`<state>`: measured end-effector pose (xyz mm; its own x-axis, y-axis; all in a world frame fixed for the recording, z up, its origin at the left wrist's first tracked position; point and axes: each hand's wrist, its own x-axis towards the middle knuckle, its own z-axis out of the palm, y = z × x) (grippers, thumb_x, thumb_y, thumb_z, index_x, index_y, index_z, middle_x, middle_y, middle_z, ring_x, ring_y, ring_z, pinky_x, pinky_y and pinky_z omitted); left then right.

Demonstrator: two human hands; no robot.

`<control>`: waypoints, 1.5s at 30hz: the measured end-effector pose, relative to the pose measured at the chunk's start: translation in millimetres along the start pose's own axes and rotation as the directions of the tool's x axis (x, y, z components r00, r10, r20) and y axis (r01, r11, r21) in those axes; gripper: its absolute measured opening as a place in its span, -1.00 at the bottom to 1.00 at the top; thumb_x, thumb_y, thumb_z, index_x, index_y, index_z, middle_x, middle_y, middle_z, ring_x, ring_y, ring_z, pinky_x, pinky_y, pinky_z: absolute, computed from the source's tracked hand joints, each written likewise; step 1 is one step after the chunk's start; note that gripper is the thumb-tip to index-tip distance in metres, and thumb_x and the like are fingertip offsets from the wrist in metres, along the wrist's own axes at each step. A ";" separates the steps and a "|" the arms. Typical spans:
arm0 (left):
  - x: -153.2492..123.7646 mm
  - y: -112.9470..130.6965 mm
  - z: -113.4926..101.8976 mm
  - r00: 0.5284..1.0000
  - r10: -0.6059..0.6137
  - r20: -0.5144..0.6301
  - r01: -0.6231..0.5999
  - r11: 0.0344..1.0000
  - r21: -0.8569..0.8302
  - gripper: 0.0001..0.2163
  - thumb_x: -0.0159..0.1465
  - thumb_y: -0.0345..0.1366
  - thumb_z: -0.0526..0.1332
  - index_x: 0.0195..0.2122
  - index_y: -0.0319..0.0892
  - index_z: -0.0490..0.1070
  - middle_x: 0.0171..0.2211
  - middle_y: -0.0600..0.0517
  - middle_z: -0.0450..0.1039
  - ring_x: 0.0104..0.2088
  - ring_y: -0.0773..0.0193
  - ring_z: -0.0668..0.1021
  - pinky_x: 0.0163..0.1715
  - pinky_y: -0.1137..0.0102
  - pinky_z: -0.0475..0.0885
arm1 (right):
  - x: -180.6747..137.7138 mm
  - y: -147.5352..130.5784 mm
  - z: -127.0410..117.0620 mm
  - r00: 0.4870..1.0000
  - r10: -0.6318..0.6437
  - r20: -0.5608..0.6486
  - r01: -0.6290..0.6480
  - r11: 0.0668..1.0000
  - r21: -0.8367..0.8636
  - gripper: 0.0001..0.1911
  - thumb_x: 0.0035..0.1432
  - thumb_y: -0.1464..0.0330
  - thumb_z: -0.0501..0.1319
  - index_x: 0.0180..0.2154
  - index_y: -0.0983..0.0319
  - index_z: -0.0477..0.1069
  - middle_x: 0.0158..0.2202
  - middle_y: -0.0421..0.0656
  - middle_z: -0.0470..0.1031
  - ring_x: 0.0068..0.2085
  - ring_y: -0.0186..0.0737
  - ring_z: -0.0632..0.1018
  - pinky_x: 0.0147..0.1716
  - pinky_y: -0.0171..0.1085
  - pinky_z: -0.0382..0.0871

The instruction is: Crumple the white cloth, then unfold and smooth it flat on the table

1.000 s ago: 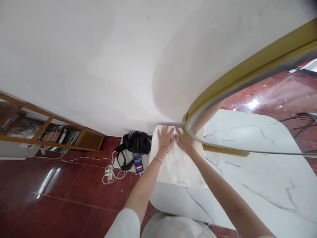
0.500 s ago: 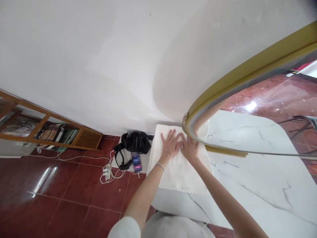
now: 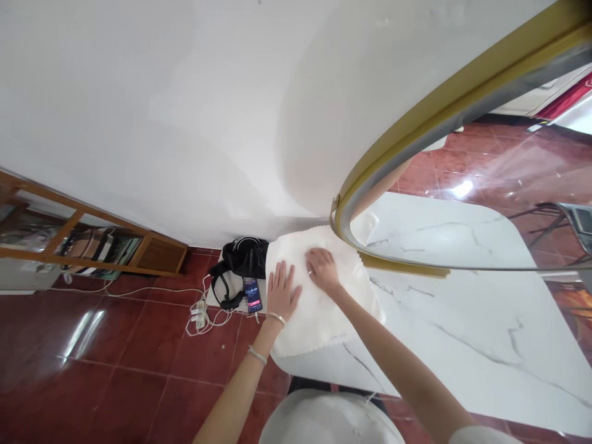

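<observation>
A white cloth (image 3: pixel 319 320) with a scalloped edge lies spread over the left end of the marble-patterned table (image 3: pixel 444 345). My left hand (image 3: pixel 282 293) rests flat on it near its left edge, fingers spread, with two bracelets around the wrist and forearm. To the right, my right hand (image 3: pixel 322 269) lies on the upper middle of the cloth. Its fingers point left and are slightly bent, with a ring on one, and no fold of cloth shows between them.
A round gold-framed mirror (image 3: pixel 393 148) stands over the table by the white wall. Left of the table are a black bag (image 3: pixel 247 258), a lit phone (image 3: pixel 253 296) and a power strip (image 3: pixel 200 313) with cables on red tiles. A wooden cabinet (image 3: pixel 161 253) stands farther left.
My hands were close together at the cloth's top and are now apart. The left hand has slid left and down; the right hand's fingers have turned left and bent. The cloth has shifted left and turned.
</observation>
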<state>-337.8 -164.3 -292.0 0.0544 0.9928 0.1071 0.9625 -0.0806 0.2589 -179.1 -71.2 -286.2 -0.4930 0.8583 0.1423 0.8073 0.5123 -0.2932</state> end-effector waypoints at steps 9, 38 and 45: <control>-123.4 41.5 -14.9 1.000 -0.012 0.027 0.011 0.999 0.052 -0.29 0.31 -0.12 0.06 0.39 -0.13 -0.28 0.39 -0.15 -0.23 0.36 -0.09 -0.04 0.25 -0.07 0.07 | -166.8 -42.6 -17.4 0.962 -0.246 0.123 0.237 0.968 0.083 -0.31 0.28 0.08 0.01 0.35 0.14 -0.10 0.38 -0.06 -0.08 0.37 0.03 -0.06 0.28 0.13 -0.25; -108.9 25.2 1.3 0.982 -0.103 -0.155 0.121 0.987 0.106 -0.48 0.35 -0.12 0.02 0.32 -0.07 0.06 0.37 -0.13 -0.08 0.34 -0.01 0.07 0.23 0.02 0.08 | -147.5 -51.5 -3.2 0.957 -0.276 0.083 0.276 0.961 0.015 -0.23 0.24 -0.02 -0.02 0.36 0.06 -0.23 0.40 -0.08 -0.22 0.37 0.13 -0.15 0.21 0.32 -0.55; -99.1 76.8 23.1 0.980 -0.009 -0.196 0.039 0.988 0.146 -0.46 0.34 -0.15 0.04 0.33 -0.11 0.04 0.36 -0.17 -0.06 0.35 -0.04 0.03 0.23 -0.02 0.06 | -177.7 -4.7 -19.6 0.975 -0.214 0.051 0.215 0.977 -0.005 -0.24 0.23 -0.04 0.01 0.35 0.01 -0.18 0.39 -0.12 -0.15 0.37 0.06 -0.09 0.24 0.26 -0.51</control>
<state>-263.2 -266.9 -304.9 -0.0077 0.9566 0.2913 0.9924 -0.0284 0.1195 -89.0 -225.5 -291.6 -0.6705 0.7259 0.1535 0.6839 0.6849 -0.2514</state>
